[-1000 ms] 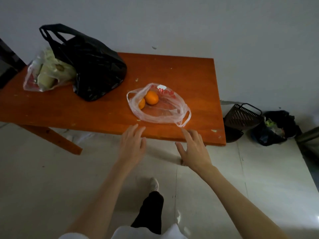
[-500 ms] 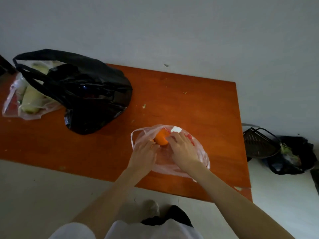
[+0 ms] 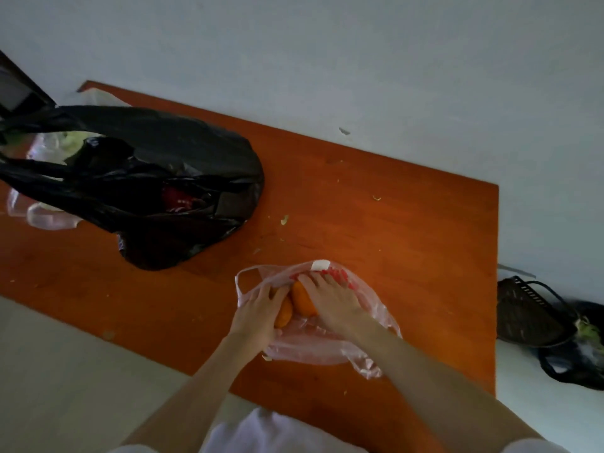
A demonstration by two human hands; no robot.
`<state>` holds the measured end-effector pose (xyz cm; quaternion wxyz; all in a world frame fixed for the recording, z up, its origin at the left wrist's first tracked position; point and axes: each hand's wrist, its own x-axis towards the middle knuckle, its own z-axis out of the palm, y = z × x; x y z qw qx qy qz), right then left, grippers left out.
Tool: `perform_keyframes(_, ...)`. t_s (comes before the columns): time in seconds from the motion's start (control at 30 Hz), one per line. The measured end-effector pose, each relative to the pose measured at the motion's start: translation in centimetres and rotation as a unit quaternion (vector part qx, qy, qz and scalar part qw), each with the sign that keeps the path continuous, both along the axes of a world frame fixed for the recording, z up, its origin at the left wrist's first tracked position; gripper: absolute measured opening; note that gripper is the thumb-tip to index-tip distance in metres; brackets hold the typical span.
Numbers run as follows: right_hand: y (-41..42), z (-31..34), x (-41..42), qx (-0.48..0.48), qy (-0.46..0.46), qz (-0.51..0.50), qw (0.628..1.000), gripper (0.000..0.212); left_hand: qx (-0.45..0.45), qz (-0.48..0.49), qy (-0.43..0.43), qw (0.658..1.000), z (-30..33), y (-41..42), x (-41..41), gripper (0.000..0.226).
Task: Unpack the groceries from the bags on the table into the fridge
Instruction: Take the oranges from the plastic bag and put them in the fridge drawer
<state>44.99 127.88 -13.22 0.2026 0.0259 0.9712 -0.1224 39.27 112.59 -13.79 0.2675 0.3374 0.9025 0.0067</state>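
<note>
We're at the near table [image 3: 425, 243] edge w/ both hands in the thin pink plastic bag [image 3: 327, 348]. Left hand [image 3: 255, 313] curls round the smaller orange [image 3: 283, 314]; right hand [image 3: 330, 300] lies over the bigger orange [image 3: 303, 299], fingers stretched past it, a firm grip not clear. Step, we judge: getting the fruit out. Next needs a proper hold on each orange and clearing the film w/o snagging. Farther left, the black bag [image 3: 170, 178] still packed, a clear bag of greens [image 3: 62, 148] behind it; fridge not in view. Vs half a sec ago: left hand now wraps an orange, and both oranges show between our hands.
</note>
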Motion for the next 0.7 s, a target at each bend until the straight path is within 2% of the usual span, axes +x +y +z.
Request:
perform_keyframes(0.1, 0.4, -0.1, 0.2, -0.039, 0.017, 0.002, 0.999, 0.065, 0.017, 0.002, -0.003, 1.0, 0.1, -0.6, -0.5, 0.089)
perform_keyframes(0.2, 0.9, 0.2, 0.8, -0.071, 0.024, -0.012, 0.997, 0.07, 0.051, 0.033, -0.015, 0.998, 0.7, -1.1, -0.8, 0.084)
perform_keyframes(0.27, 1.2, 0.8, 1.2, -0.102, 0.017, -0.051, 0.993, 0.08, 0.105, 0.072, -0.052, 0.991, 1.7, -0.9, -1.2, 0.08)
perform_keyframes(0.37, 1.4, 1.9, 1.8, -0.138, 0.049, -0.117, 0.982, 0.09, 0.193, 0.139, -0.144, 0.961, 3.9, -0.7, -2.1, 0.077)
perform_keyframes(0.47, 0.8, 3.3, 2.8, -0.173, 0.105, -0.189, 0.961, 0.089, 0.271, 0.163, -0.197, 0.928, 5.7, -0.8, -2.7, 0.069)
perform_keyframes(0.57, -0.9, 5.0, 4.2, -0.182, 0.137, -0.269, 0.936, 0.09, 0.31, 0.158, -0.251, 0.903, 6.5, -1.5, -3.2, 0.062)
perform_keyframes(0.7, -4.1, 6.4, 6.6, -0.175, 0.204, -0.373, 0.888, 0.09, 0.307, 0.115, -0.267, 0.906, 7.4, -2.2, -3.0, 0.073)
